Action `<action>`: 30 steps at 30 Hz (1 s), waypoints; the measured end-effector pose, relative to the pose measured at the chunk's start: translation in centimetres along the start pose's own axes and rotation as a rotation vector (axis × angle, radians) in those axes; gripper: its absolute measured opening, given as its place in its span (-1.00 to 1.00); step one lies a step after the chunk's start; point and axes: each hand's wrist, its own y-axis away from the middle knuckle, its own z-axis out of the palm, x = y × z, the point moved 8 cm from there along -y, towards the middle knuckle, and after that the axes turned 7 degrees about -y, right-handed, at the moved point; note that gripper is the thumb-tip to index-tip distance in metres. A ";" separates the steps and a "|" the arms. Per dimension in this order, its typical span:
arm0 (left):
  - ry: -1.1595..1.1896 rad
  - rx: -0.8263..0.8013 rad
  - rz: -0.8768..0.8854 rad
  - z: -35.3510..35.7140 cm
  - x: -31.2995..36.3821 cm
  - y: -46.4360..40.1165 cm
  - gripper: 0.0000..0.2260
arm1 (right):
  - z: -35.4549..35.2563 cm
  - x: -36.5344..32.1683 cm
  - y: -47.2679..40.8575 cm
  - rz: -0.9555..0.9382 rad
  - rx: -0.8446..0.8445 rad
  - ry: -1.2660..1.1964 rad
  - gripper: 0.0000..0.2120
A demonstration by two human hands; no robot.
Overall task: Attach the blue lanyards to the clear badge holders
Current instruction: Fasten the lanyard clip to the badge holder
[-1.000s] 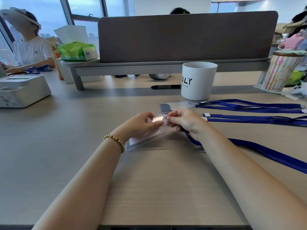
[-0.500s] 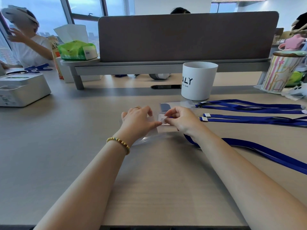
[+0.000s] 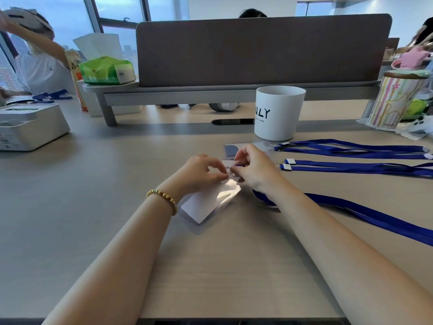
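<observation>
At table centre the left hand (image 3: 201,171) pinches the clear badge holder (image 3: 210,202) at its 1 o'clock end; the right hand (image 3: 254,170) pinches the blue lanyard (image 3: 375,216) clip there; the holder looks light, flexible, slippery, best gripped beside its slot.

The lanyards (image 3: 356,148) are deep blue with white end tabs. The cup (image 3: 278,113) is white with dark lettering. The tissue pack (image 3: 105,70) is green, the jar (image 3: 396,99) pastel-striped, the bracelet (image 3: 164,199) gold-beaded, and the bench (image 3: 210,266) pale wood-grain.
</observation>
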 end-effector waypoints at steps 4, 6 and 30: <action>0.051 -0.107 -0.025 0.9 0.2 0.1 -0.78 | 0.3 -0.1 0.1 -0.015 -0.005 -0.008 -0.85; 0.091 -0.125 -0.055 0.8 -0.2 0.2 -0.79 | 0.4 -0.2 0.1 -0.011 0.001 -0.029 -0.86; 0.250 -0.082 -0.115 1.3 0.4 0.4 -0.93 | 0.8 0.1 0.3 0.017 -0.206 0.192 -0.86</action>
